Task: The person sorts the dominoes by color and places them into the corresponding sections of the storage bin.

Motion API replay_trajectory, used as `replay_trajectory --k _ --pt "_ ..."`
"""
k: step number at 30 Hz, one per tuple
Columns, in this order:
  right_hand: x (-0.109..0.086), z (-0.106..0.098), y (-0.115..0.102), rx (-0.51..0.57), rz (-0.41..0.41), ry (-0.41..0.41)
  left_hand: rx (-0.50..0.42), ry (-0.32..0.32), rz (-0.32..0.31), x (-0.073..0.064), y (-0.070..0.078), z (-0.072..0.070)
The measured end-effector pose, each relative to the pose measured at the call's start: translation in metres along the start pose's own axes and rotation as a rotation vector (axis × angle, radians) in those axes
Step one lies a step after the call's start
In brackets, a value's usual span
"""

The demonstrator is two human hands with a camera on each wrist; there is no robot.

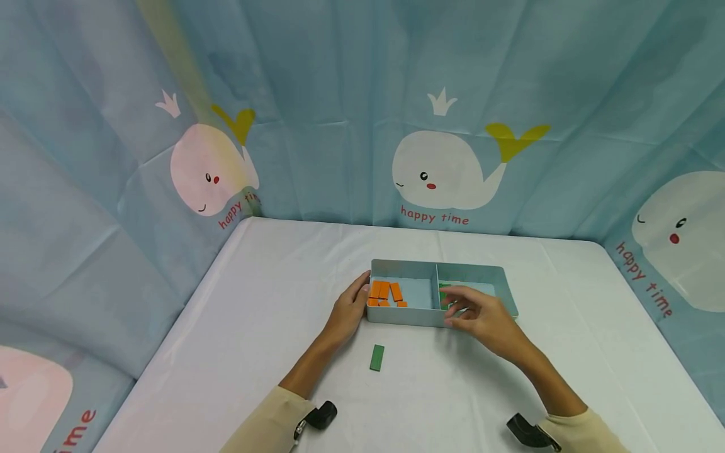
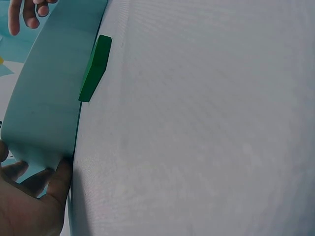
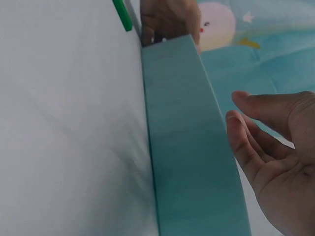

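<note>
A pale blue-green box (image 1: 402, 316) with two compartments sits on the white table. My left hand (image 1: 346, 313) rests against its left end; in the left wrist view its fingertips touch the end wall. Several orange blocks (image 1: 396, 291) lie in the left compartment. Over the near rim of the right compartment is my right hand (image 1: 488, 322), its fingers bent loosely, with nothing visible between thumb and forefinger in the right wrist view. Green blocks (image 1: 443, 297) lie by the divider below it, partly hidden by the fingers. On the table before the box is one green block (image 1: 376, 357).
The white tablecloth (image 1: 272, 302) spreads around the box on all sides. A light blue curtain (image 1: 317, 170) printed with whales hangs behind the table and along its sides.
</note>
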State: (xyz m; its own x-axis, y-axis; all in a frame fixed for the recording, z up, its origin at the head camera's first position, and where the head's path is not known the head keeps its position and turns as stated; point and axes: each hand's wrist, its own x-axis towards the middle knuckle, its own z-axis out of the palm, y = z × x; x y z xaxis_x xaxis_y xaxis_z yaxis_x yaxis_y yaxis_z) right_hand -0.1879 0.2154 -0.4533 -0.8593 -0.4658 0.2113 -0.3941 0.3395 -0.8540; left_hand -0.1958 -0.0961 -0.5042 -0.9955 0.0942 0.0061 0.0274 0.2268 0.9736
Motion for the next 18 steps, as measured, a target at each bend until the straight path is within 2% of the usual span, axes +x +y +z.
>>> replay_trajectory --k 11,18 --pt "-0.004 0.017 -0.005 -0.005 -0.016 -0.03 0.016 0.006 0.008 0.001 0.0 0.001" --pt "-0.007 0.031 -0.006 0.034 -0.012 -0.081 0.017 0.003 0.002 0.0 -0.001 0.0"
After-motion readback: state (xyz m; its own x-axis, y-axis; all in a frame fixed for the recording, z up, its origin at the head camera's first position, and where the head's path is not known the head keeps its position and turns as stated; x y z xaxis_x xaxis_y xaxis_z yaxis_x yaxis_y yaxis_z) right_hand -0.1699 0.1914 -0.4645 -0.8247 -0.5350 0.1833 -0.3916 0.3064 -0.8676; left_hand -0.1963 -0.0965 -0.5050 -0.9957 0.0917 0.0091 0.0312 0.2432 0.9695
